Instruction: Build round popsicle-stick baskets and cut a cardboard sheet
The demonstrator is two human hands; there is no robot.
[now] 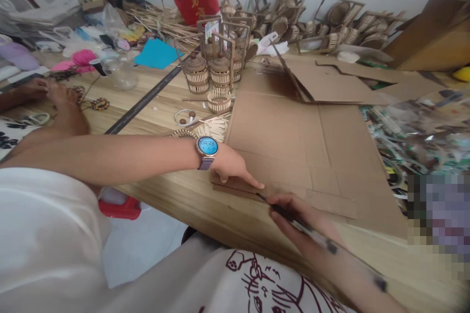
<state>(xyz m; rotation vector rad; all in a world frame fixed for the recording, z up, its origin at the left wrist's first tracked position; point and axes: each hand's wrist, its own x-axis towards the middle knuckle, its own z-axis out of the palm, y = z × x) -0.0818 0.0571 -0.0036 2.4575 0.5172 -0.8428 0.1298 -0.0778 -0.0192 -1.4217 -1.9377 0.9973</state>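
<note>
My left hand (235, 166), a watch on its wrist, presses on the near left part of a flat brown cardboard sheet (279, 127). Its index finger is stretched along the board; the other fingers are partly hidden beneath the palm. In my right hand (301, 217) is a slim, dark knife-like tool (290, 217), slanting back along the forearm. The tool's pointed tip meets the cardboard's near edge, just beyond my left fingertip. A dark line runs from there leftward, marking off a narrow strip (233, 190). Blur hides the tool's exact kind.
Small wooden baskets with lids and frames (209, 68) stand behind the sheet, near loose thin sticks (215, 127). Folded cardboard (330, 80) lies at the back. Plastic bags (422, 132) crowd the right. At left, another person's hands (55, 93) hold something beside beads.
</note>
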